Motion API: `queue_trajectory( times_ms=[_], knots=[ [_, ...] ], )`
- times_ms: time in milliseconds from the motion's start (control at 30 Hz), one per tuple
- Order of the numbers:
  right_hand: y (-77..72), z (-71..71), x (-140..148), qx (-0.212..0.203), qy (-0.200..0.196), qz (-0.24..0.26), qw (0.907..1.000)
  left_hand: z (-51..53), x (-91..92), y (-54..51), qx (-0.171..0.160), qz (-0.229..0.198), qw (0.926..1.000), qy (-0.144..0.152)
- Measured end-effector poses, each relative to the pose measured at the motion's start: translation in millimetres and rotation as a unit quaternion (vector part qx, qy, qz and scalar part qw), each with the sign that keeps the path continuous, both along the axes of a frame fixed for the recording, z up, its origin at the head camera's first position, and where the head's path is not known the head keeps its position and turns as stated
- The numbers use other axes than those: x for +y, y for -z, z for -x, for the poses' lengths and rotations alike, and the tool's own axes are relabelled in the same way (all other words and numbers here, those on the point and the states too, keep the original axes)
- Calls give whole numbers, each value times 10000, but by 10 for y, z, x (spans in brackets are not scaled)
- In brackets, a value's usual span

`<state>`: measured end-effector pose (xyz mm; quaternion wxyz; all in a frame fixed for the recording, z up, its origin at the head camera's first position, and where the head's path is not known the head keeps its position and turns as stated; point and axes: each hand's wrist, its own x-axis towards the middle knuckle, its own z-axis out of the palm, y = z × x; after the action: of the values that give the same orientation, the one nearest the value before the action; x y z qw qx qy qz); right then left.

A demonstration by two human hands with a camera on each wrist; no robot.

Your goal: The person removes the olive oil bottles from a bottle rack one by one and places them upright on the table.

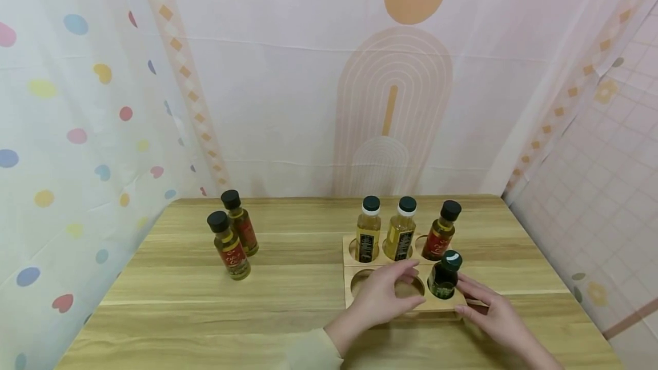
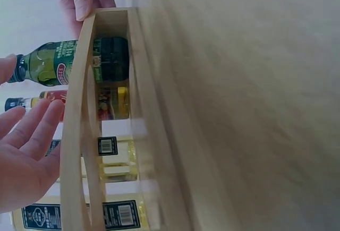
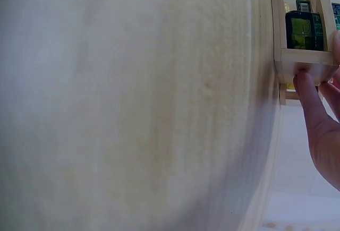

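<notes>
A two-tier wooden rack point(image 1: 406, 307) with round holes stands at the table's right side. In its front right hole sits a dark green bottle point(image 1: 443, 278) with a green cap. The back row holds two pale-yellow oil bottles point(image 1: 368, 238) and a red-labelled bottle point(image 1: 440, 240). My left hand point(image 1: 382, 294) hovers above the front row's other holes, thumb and fingers spread. In the head view a gap separates it from the green bottle. My right hand point(image 1: 496, 318) touches the rack's right end with nearly straight fingers point(image 3: 313, 109), thumb at the front corner.
Two red-labelled oil bottles with black caps stand on the left of the wooden table point(image 1: 288, 313), one front bottle point(image 1: 232, 256) and one rear bottle point(image 1: 244, 232). A patterned curtain point(image 1: 277, 101) hangs behind the table and along both sides.
</notes>
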<state>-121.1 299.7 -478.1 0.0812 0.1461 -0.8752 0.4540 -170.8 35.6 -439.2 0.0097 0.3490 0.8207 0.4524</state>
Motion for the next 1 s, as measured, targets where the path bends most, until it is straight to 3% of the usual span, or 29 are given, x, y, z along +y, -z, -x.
queue_trajectory(
  times_ms=[200,467,800,1000],
  knots=[
    [5,-2,5,25,12,-18,10000,52,113,-83,-223,-44,9997,63],
    [-16,6,12,-110,-31,-10,9999,108,277,-196,-237,-23,9997,110],
    [20,5,33,59,-208,215,9995,176,449,-200,-526,-188,9984,82],
    [22,-1,28,94,-216,233,9995,195,497,-197,-417,-335,9984,195]
  ],
)
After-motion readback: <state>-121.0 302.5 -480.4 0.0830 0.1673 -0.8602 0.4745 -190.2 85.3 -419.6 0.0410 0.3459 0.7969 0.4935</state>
